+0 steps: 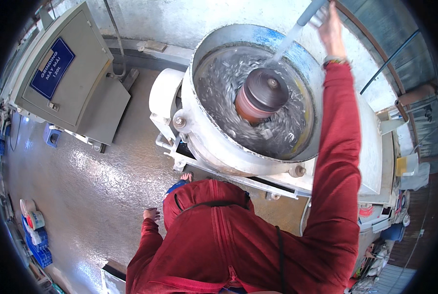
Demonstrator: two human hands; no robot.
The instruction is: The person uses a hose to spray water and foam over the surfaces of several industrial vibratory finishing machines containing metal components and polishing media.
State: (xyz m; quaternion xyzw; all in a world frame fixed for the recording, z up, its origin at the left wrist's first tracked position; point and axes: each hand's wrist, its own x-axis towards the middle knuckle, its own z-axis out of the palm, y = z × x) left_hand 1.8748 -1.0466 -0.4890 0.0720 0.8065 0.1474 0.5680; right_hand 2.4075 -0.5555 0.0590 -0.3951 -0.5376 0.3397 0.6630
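My right hand (331, 35) is raised at the top right, beside a grey pipe (311, 12). Motion smears its fingers, so whether they grip the pipe is unclear. Water (287, 44) streams from the pipe's end into a big round white tub machine (199, 105) with a blue-stained inner wall. Inside, many small shiny metal pieces (219, 93) churn in a blur round a dark-topped central hub (265, 89). My left hand (152, 214) hangs low by my side over the wet floor, fingers loosely apart, with nothing visible in it.
A grey control cabinet (84, 63) with a blue sign stands at the left. The wet floor (96, 171) shines. Buckets (35, 220) and blue crates (40, 245) line the far left. White machine housing (371, 147) and cluttered shelving (376, 255) are at the right.
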